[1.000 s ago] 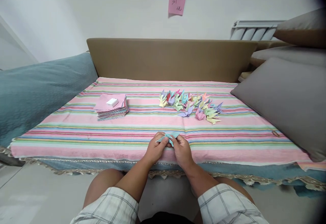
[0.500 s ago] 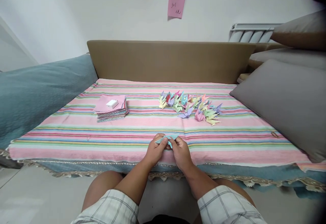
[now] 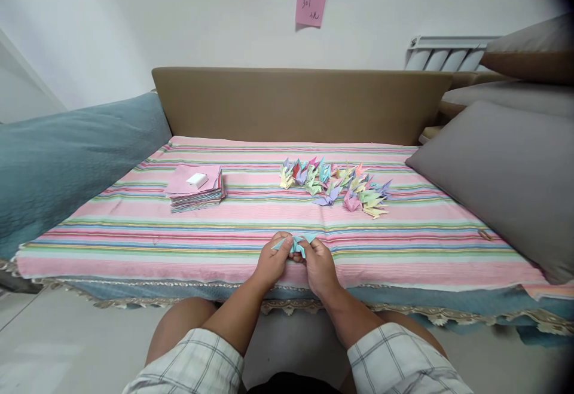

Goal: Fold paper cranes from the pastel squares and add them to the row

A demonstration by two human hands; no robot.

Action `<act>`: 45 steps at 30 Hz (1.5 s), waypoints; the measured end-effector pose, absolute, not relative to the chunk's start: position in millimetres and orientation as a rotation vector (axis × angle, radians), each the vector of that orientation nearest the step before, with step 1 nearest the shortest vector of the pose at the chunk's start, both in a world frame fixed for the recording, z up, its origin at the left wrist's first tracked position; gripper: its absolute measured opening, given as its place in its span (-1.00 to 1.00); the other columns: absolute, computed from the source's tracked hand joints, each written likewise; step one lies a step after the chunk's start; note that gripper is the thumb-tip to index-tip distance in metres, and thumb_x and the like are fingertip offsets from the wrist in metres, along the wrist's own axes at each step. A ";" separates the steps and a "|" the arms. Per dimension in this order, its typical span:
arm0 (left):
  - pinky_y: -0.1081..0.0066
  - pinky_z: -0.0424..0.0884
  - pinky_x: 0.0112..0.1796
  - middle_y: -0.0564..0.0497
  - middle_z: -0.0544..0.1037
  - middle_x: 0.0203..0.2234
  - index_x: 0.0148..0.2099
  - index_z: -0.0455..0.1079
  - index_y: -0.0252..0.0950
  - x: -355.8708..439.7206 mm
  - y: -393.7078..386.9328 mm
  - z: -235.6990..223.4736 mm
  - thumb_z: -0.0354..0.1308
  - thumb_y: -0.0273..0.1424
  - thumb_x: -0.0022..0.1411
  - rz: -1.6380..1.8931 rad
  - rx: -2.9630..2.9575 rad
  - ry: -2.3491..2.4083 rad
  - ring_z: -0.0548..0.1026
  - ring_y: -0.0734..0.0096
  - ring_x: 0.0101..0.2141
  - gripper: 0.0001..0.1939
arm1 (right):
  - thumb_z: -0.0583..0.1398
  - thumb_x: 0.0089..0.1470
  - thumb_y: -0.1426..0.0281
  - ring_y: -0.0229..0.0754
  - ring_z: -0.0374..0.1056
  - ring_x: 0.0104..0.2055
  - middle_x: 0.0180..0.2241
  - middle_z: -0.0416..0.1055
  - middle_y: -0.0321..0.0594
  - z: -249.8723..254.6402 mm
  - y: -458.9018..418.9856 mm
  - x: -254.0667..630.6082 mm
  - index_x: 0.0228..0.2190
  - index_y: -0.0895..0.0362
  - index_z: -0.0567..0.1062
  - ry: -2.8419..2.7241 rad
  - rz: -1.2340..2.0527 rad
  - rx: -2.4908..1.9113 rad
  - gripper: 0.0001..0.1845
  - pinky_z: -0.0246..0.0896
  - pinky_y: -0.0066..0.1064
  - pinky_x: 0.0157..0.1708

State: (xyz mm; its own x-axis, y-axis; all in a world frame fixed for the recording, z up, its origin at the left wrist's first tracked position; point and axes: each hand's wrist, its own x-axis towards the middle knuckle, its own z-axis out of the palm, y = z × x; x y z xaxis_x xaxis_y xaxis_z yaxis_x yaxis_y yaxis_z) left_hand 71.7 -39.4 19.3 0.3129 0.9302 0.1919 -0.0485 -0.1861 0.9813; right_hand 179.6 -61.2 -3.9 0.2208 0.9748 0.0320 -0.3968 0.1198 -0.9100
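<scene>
A pc. of folded light-blue paper [image 3: 296,247] is held betw. both hands at the front part of the striped cloth [image 3: 134,262], approx. centred before the body; whether the cloth is touched by it cannot be told. Its left part is pinched by the L hand [image 3: 271,263], w/ thumb laid on top and fingers curled in; its right part is gripped likewise by the R hand [image 3: 322,265]. Thumb and fingers are closed to abt. the paper's thickness on each side; some fingertips are hidden beneath. Such a two-sided hold is prob. used so that small creases can be steadied and pressed at once.

The paper stack [image 3: 178,181] is set well apart, to the left, topped by a white block [image 3: 197,179], presumably as a weight. The paper cranes [image 3: 332,189] are grouped beyond the hands, to the right, prob. for separation from the flat sheets.

Mat'ls: held paper thin, matte, w/ pointed ends projecting sideways; cranes pastel, sharp-tipped, crowded, partly overlapping; stack roughly square, multicol., edges uneven; block small, rectangular; cloth woven-looking, pink w/ multicol. stripes, slightly creased; grey cushion [image 3: 502,173] plump, plain, smooth-looking.
</scene>
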 end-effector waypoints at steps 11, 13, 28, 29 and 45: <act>0.49 0.27 -0.41 0.13 0.32 -0.63 -0.39 0.37 -0.33 72.5 -33.8 5.1 0.16 -0.07 0.08 1.163 1.077 0.802 0.32 0.50 -0.52 -0.62 | 0.36 -0.27 0.11 -0.35 0.29 -0.59 -0.64 0.37 -0.36 13.2 -65.1 174.5 -0.52 0.17 0.43 -0.488 1.311 -0.906 -0.59 0.22 -0.54 -0.60; 0.49 0.28 -0.41 0.13 0.32 -0.62 -0.38 0.37 -0.33 73.0 -33.1 3.8 0.19 -0.09 0.07 1.158 0.999 0.767 0.32 0.52 -0.53 -0.64 | 0.37 -0.28 0.12 -0.37 0.28 -0.59 -0.64 0.37 -0.35 13.7 -65.0 175.2 -0.52 0.18 0.43 -0.465 1.330 -0.894 -0.58 0.21 -0.57 -0.62; 0.45 0.31 -0.40 0.13 0.31 -0.67 -0.49 0.38 -0.38 73.4 -32.8 8.5 0.26 -0.11 -0.01 1.146 0.843 0.757 0.33 0.52 -0.56 -0.61 | 0.42 -0.38 0.19 -0.44 0.21 -0.65 -0.66 0.35 -0.40 13.4 -62.7 176.7 -0.53 0.18 0.42 -0.305 1.391 -0.840 -0.57 0.15 -0.65 -0.70; 0.44 0.31 -0.39 0.12 0.31 -0.68 -0.50 0.37 -0.38 73.4 -33.1 9.2 0.27 -0.11 -0.02 1.146 0.832 0.756 0.34 0.51 -0.55 -0.61 | 0.43 -0.39 0.19 -0.44 0.22 -0.65 -0.66 0.35 -0.39 13.7 -62.8 176.8 -0.53 0.18 0.42 -0.298 1.395 -0.839 -0.57 0.15 -0.65 -0.70; 0.45 0.39 -0.41 0.05 0.41 -0.59 -0.41 0.40 -0.39 72.2 -32.7 11.7 0.28 -0.12 -0.02 1.141 0.825 0.715 0.39 0.49 -0.51 -0.62 | 0.35 -0.21 0.14 -0.40 0.26 -0.64 -0.64 0.36 -0.37 13.1 -60.9 183.9 -0.48 0.18 0.44 -0.360 1.376 -0.820 -0.62 0.21 -0.60 -0.69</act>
State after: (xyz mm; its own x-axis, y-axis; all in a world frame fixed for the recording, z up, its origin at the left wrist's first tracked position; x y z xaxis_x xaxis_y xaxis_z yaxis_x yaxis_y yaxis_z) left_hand 72.2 -32.7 11.7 0.2668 0.9611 -0.0716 -0.4840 0.1979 0.8524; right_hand 183.9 -60.9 13.1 0.1963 0.9533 -0.2294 -0.7184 -0.0194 -0.6953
